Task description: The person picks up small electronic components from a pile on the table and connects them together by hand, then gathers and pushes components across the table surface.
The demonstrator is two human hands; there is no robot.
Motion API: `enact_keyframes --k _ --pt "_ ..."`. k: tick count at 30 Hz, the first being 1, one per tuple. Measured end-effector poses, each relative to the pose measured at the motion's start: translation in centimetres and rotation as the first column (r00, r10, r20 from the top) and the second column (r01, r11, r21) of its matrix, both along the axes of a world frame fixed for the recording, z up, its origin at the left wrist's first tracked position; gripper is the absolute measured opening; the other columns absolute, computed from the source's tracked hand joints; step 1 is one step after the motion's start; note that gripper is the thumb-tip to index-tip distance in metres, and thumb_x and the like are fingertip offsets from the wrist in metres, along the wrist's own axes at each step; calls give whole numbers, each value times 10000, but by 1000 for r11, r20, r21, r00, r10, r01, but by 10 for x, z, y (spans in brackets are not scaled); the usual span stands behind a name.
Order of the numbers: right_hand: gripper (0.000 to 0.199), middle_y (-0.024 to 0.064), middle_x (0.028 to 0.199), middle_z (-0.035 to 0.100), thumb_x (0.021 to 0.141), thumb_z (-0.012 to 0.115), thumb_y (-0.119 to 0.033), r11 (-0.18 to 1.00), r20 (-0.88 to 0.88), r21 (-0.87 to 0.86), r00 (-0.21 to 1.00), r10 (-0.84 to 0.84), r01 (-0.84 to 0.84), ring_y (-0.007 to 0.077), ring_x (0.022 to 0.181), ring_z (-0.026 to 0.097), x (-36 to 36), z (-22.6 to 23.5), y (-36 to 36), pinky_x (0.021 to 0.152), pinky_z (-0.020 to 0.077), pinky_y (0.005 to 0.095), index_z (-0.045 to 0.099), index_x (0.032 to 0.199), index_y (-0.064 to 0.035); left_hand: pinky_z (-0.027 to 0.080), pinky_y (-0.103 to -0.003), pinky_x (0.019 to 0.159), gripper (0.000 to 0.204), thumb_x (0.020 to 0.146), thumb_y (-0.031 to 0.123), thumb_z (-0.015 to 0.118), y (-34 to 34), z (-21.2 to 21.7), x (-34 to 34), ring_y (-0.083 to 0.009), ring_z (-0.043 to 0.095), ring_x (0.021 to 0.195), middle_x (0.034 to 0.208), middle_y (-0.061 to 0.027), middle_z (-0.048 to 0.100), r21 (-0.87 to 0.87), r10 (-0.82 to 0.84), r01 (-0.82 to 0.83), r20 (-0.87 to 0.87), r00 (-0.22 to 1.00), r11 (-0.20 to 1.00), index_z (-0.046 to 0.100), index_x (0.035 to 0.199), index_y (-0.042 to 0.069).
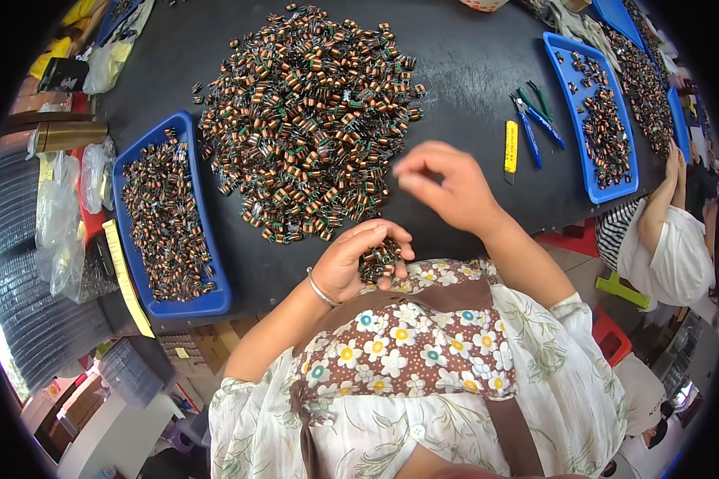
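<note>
In front of my apron, my left hand (358, 259) is curled round a handful of small copper-wound coils (380, 260) with dark and green parts. The coils are cupped in its palm, held by the bent fingers and thumb. My right hand (447, 188) hovers above the black table, just right of a large heap of the same coils (303, 120). Its thumb and forefinger are bent toward each other in a pinch, slightly blurred. Whether a coil is between their tips I cannot make out.
A blue tray of coils (225, 291) stands left of the heap, a second blue tray (553, 49) at the right. Blue-handled pliers (529, 136), green-handled pliers (545, 104) and a yellow cutter knife (510, 148) lie between heap and right tray. Another person's arm (657, 209) reaches in at the right.
</note>
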State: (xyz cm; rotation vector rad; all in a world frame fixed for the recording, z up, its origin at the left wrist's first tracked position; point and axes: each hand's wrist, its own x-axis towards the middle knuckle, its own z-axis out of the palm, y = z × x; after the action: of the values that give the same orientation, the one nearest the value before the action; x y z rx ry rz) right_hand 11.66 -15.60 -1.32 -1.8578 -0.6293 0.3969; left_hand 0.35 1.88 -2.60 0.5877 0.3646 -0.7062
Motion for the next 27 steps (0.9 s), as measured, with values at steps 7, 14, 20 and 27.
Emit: enact_keyframes --k 7,14,20,27 --pt "295 96 947 595 737 624 -17 961 535 -216 844 -31 172 289 874 587 16 -29 10 736 488 357 611 1025 -82 419 -242 414 270 929 245 434 10 -7 -4 -213 584 658 874 -166 586 -135 33 -31 17 999 990 544 930 -1" --pt "206 35 892 583 816 580 -3 997 -93 -53 994 -64 60 104 827 601 0 -14 -7 726 477 239 596 1022 -10 368 -218 383 266 900 266 481 74 18 -9 -174 513 592 809 -120 566 -107 466 -457 82 881 883 576 929 19" --pt "203 18 917 585 862 551 0 973 -567 207 823 36 100 86 827 597 -11 -7 -10 757 483 220 574 1063 13 489 -313 709 376 951 278 378 221 69 -26 -233 558 941 1111 -159 552 308 592 -817 571 568 487 520 1139 -16" --pt "190 26 913 589 859 566 -3 937 -636 332 760 135 111 94 844 592 -18 -5 -3 751 495 231 574 1049 3 394 -292 953 329 944 143 429 179 71 -13 -179 502 1128 1236 -129 519 642 269 -767 740 617 -9 474 1220 -31"
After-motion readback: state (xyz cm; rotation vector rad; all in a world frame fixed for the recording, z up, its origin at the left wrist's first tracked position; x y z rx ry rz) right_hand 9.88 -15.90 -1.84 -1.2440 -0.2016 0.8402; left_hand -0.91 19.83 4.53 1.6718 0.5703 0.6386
